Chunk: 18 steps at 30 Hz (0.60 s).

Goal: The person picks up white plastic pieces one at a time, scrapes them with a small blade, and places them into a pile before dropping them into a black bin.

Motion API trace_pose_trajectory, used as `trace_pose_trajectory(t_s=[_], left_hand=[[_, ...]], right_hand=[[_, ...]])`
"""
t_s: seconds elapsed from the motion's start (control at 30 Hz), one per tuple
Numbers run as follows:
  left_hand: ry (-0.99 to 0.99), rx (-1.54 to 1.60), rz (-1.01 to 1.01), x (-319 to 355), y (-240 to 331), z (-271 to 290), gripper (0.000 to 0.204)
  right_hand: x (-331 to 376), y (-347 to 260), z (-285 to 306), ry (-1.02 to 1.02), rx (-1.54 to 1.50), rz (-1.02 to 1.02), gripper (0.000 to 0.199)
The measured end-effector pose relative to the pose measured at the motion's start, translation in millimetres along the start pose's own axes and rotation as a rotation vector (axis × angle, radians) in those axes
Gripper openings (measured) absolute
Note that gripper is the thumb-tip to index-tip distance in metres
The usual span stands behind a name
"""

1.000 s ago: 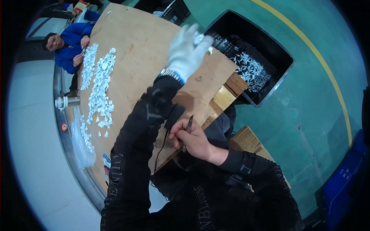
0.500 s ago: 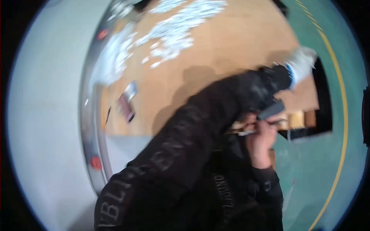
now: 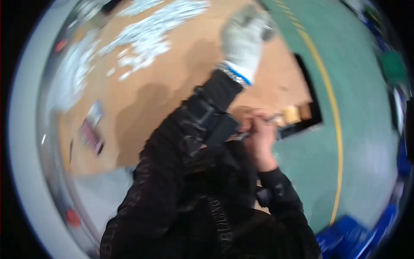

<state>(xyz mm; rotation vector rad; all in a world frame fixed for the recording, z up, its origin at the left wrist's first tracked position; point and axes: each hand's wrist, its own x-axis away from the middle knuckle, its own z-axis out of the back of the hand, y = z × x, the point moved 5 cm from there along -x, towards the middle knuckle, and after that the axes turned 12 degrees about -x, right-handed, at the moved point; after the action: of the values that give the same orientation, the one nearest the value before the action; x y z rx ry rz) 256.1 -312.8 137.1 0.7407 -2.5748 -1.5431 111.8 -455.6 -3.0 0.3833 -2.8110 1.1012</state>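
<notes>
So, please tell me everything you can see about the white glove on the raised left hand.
The white glove looks like knitted work fabric, greyish at the blurred fingertips, with a blue band at its cuff. It covers the left hand, raised over the wooden tabletop. Below the cuff a metallic wristband shows, then the black sleeve. Motion blur hides whether it holds anything; nothing visibly touches it.

The person is wearing a black jacket with grey lettering running down both sleeves; the left hand [image 3: 245, 36] is wearing a white knitted glove with a blue cuff, the right hand [image 3: 260, 136] wearing none.
</notes>
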Motion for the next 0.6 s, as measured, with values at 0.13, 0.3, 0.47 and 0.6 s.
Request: trace_pose_trajectory(t_s=[0.13,0.3,0.47,0.6], left_hand=[[-0.260,-0.662,-0.394,1,-24,-111,0.020],[-0.625,-1.469,-0.236,-22,-101,-103,0.034],[-0.561,-1.598,-0.441,25,-54,-3,0.040],[-0.334,-1.792,-0.467,65,3,119,0.042]], right_hand=[[2,-1,15,-0.069,-0.202,-0.032,0.010],[-1,-4,5,-0.031,-0.323,-0.061,0.009],[0,-14,2,-0.083,-0.227,0.003,0.008],[0,-19,8,-0.012,-0.128,-0.021,0.009]])
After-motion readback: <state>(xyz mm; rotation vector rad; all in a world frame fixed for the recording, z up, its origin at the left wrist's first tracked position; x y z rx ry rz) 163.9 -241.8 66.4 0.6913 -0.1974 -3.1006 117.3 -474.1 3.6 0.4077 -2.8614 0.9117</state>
